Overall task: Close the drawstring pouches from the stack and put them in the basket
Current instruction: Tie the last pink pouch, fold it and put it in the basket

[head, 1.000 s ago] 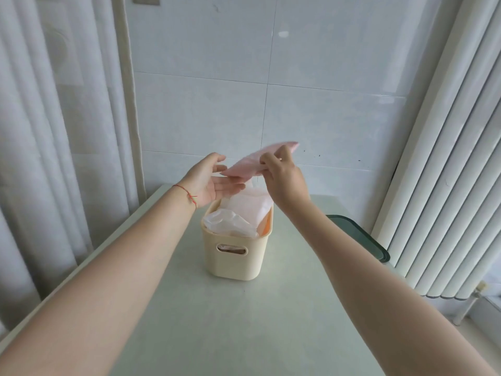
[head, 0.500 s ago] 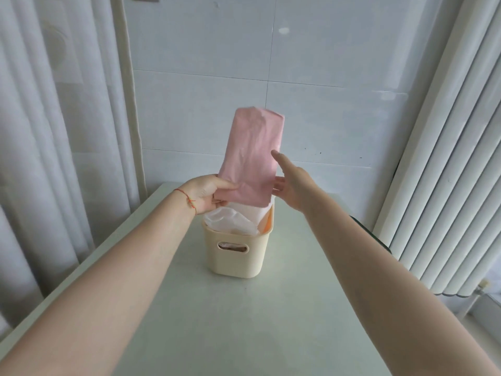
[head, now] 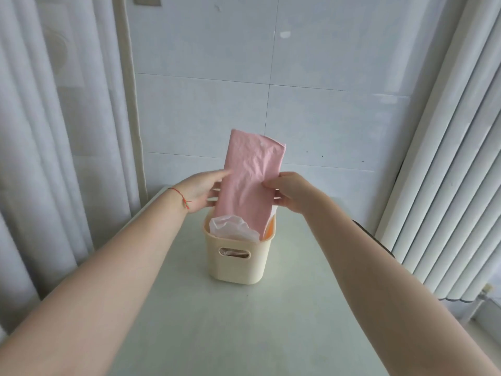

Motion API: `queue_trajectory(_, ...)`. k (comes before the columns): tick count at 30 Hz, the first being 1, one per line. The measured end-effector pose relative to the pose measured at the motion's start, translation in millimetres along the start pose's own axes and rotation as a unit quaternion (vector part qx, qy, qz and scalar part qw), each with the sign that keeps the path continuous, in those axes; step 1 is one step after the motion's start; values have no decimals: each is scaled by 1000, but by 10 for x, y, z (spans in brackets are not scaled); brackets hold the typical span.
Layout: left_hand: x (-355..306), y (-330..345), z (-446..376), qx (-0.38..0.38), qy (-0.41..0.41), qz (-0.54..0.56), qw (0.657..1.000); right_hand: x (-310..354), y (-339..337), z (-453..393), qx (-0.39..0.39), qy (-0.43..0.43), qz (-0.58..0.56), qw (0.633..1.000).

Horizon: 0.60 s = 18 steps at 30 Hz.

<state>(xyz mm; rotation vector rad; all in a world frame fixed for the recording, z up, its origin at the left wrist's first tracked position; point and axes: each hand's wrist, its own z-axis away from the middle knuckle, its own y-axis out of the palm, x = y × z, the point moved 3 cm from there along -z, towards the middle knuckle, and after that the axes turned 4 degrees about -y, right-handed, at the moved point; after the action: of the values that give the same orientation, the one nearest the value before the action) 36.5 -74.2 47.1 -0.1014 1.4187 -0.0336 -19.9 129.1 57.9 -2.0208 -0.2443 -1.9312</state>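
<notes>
A flat pink pouch [head: 250, 175] stands upright with its lower end inside the cream basket [head: 238, 263] at the far middle of the table. My left hand [head: 202, 192] touches the pouch's left edge, its fingers behind the pouch. My right hand [head: 288, 191] pinches the pouch's right edge between thumb and fingers. A crumpled white pouch [head: 233, 229] lies in the front of the basket, and an orange one [head: 269, 229] shows along the right wall.
The pale green table [head: 244, 321] runs up to a white tiled wall [head: 298, 90]. White curtains [head: 54, 131] hang at the left, vertical blinds [head: 447, 172] at the right. A dark green object [head: 379, 242] pokes out behind my right forearm.
The pouch went from flat above the basket to upright, then sank lower into it. My right hand moved from an open touch to a pinch on its edge.
</notes>
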Motion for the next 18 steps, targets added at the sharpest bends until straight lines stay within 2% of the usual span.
queue_trajectory(3, -179, 25, -89, -57, 46, 102, 992, 35, -11, 20, 35, -1, 14, 999)
queue_trajectory(8, -374, -2, -160, -159, 63, 117, 978, 231, 6, 61, 111, -1, 72, 991)
queue_trajectory(10, -390, -11, -182, -173, 61, 121, 976, 306, 26, 33, 80, -8, 12, 997)
queue_trajectory(12, -383, -5, -198, -179, 51, 124, 975, 356, 21, -24, 17, -35, -47, 998)
queue_trajectory(14, -382, -11, -187, -194, 48, 110, 974, 375, 17, -81, -32, -50, -57, 997)
queue_trajectory(18, -422, -32, -159, -211, 69, 57, 973, 402, 20, -114, -71, -54, -78, 993)
